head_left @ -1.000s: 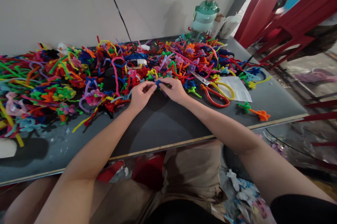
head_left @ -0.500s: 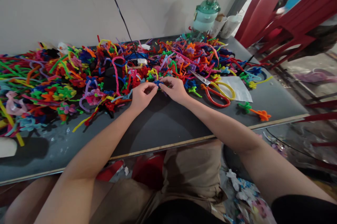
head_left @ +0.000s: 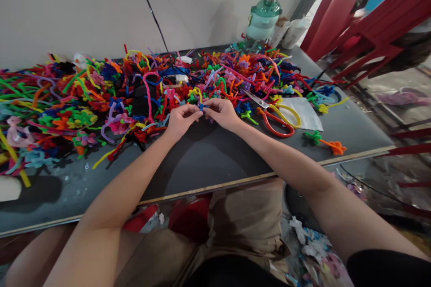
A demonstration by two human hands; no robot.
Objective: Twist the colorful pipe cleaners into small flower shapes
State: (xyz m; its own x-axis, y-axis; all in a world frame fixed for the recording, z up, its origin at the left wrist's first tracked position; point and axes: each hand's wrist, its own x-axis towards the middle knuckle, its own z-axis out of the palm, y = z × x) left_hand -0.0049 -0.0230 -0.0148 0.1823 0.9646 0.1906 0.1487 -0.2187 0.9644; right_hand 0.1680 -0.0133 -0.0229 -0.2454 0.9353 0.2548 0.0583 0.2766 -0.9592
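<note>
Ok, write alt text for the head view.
A person's left hand and right hand pinch a small blue piece over a dark table, in front of a heap of colourful pipe cleaners, with scissors to the right.

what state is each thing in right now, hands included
Left hand, pinching blue fuzzy piece
Right hand, pinching same piece
Blue fuzzy piece, held between both hands
Scissors, lying unheld
Bottle, standing upright
White cups, standing upright
Black cable, hanging down
Fuzzy sticks, heaped, tangled

The left hand (head_left: 182, 121) and right hand (head_left: 222, 113) are pinching a blue piece (head_left: 201, 107), scissors (head_left: 263, 105) lying right of them.
</note>
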